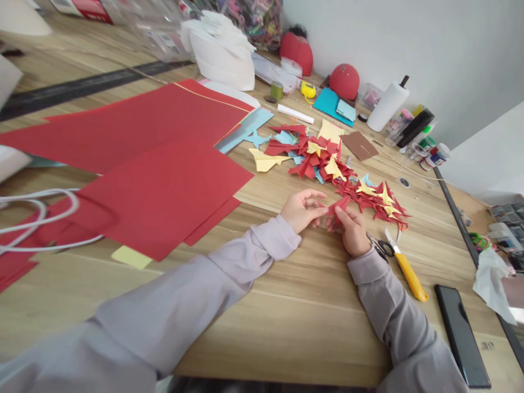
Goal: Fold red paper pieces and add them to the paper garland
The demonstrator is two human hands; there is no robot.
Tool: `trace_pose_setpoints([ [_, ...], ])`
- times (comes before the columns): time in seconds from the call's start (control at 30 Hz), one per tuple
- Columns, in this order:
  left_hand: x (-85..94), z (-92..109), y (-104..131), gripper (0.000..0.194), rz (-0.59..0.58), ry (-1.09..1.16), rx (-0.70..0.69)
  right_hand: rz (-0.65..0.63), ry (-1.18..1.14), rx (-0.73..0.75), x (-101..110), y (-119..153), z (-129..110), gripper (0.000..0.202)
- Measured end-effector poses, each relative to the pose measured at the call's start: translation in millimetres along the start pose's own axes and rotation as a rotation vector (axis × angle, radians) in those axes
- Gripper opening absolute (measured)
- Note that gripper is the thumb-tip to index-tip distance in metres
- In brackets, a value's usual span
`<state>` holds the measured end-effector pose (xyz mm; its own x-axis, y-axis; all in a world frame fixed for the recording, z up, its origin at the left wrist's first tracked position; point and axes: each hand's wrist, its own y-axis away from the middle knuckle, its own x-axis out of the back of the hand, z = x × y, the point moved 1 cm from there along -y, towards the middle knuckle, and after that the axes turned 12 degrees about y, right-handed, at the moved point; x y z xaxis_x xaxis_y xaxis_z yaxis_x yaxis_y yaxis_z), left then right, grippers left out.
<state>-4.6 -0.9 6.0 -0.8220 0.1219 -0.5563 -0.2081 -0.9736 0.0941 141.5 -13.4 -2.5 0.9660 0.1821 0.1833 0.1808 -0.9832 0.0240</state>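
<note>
L hand (302,212) and R hand (352,228): thumb-and-finger pinches closed on folded red paper piece (341,203), at near side of folded-paper pile (305,165) (ref. pt.). Opposed grip prob. steadies creases. Red sheets (164,191) lie L of pile, apparently for hand clearance.

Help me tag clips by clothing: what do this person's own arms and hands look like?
The left sleeve and right sleeve are long, pale greyish lilac and creased, with no print visible. Both end in wide cuffs of the same colour. The left hand and right hand are bare: no glove, ring or watch shows.
</note>
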Motion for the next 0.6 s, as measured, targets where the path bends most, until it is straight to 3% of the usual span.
trace_pose_setpoints([
  [0.3, -0.4, -4.8, -1.4, 0.041, -0.021, -0.018, -0.003, 0.003, 0.061, 0.044, -0.4, -1.5, -1.8, 0.027],
  [0.6, 0.8, -1.9, 0.1, 0.02, -0.038, -0.04, 0.037, 0.029, 0.25, 0.069, 0.3, -0.2, -6.7, 0.033],
])
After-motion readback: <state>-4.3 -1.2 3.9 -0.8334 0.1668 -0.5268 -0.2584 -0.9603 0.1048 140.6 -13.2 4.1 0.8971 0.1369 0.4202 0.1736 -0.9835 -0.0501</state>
